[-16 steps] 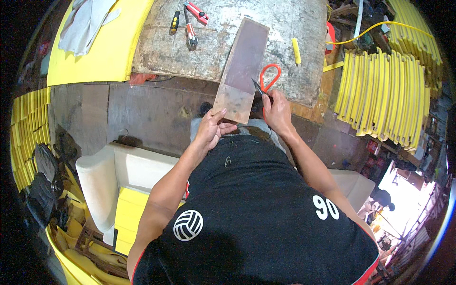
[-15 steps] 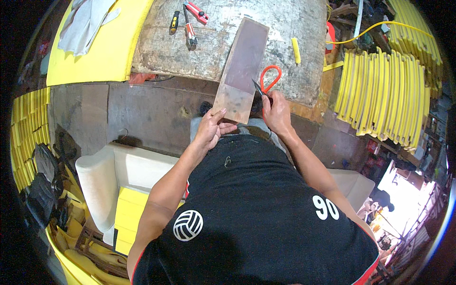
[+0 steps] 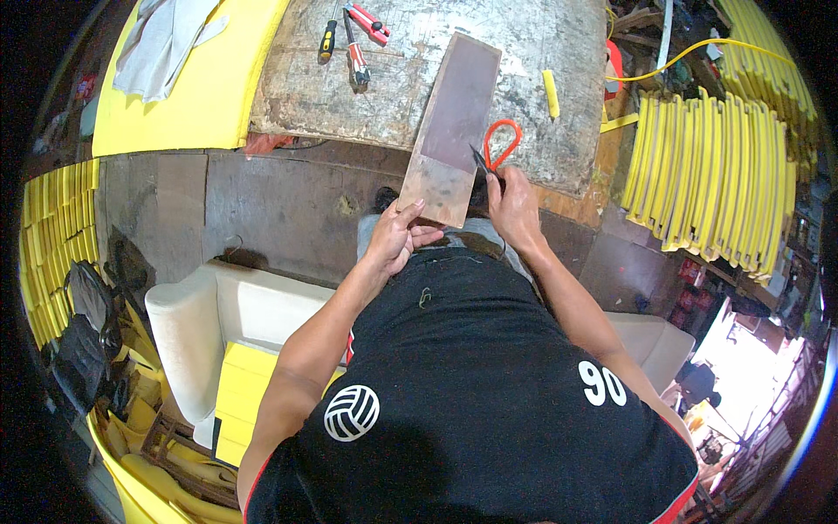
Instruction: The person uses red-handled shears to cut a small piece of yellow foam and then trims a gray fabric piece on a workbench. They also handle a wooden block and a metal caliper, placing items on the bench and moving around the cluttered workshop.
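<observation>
A long, flat wooden board (image 3: pixel 458 105) slopes from the workbench toward my body. Most of its face is a smooth grey-purple, with a paler, spotted part at the near end. My left hand (image 3: pixel 394 236) grips that near end, thumb on top and fingers underneath. In my right hand (image 3: pixel 515 208) is a pair of scissors (image 3: pixel 488 145) with red-orange handles and dark blades. The blade tip points left and lies at the board's right edge; whether it touches is unclear. My fingers partly hide the scissors.
On the worn workbench (image 3: pixel 323 105) lie a yellow-black screwdriver (image 3: pixel 327 40), a red-handled tool (image 3: pixel 357 59), a red cutter (image 3: pixel 367 24) and a yellow strip (image 3: pixel 551 93). Yellow foam (image 3: pixel 196 96) with a grey cloth (image 3: pixel 166 48) is at left, stacked yellow pieces (image 3: pixel 711 170) at right, a cream sofa (image 3: pixel 183 332) behind.
The whole picture has shifted slightly to the right. My hands, the board and the scissors keep nearly the same arrangement.
</observation>
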`<state>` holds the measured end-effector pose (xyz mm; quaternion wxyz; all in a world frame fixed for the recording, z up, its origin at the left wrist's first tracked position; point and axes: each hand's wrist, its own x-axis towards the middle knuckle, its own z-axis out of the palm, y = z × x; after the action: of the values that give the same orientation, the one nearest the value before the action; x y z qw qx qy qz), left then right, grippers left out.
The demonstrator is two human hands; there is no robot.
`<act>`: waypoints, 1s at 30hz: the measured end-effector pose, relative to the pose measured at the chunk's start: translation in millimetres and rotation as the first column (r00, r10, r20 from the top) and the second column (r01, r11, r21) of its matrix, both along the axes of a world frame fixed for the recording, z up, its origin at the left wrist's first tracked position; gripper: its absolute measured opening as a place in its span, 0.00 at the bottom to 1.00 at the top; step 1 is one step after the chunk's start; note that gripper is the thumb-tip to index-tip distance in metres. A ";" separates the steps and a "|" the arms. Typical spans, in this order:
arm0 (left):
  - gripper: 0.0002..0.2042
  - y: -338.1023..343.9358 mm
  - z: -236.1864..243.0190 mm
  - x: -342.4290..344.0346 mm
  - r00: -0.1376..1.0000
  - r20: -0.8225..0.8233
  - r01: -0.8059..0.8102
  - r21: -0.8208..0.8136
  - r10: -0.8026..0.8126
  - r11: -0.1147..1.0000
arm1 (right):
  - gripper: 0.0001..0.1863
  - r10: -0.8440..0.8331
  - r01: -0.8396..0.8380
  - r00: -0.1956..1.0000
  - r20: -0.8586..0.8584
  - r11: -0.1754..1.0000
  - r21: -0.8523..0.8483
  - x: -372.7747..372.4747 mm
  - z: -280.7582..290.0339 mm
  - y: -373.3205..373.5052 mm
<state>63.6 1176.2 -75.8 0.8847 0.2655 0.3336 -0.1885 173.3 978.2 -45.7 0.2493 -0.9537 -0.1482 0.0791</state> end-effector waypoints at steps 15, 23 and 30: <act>0.18 0.2 2.3 -1.0 1.000 -0.015 -0.009 -0.020 0.009 1.000 | 0.10 -0.038 0.036 0.999 0.024 0.998 0.047 6.3 -7.1 7.0; 0.18 -0.5 8.1 -4.7 0.999 -0.048 0.002 -0.021 -0.003 1.000 | 0.10 -0.028 0.031 0.998 -0.062 0.998 0.055 -4.7 11.2 -1.9; 0.18 1.2 -6.0 -5.2 0.999 -0.033 0.022 -0.052 -0.023 0.998 | 0.10 -0.019 0.017 0.996 0.088 1.000 0.024 27.9 -13.1 16.8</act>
<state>58.4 1177.4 -81.8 0.8834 0.2432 0.3403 -0.2113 201.2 995.0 -58.8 0.2542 -0.9547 -0.1514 0.0330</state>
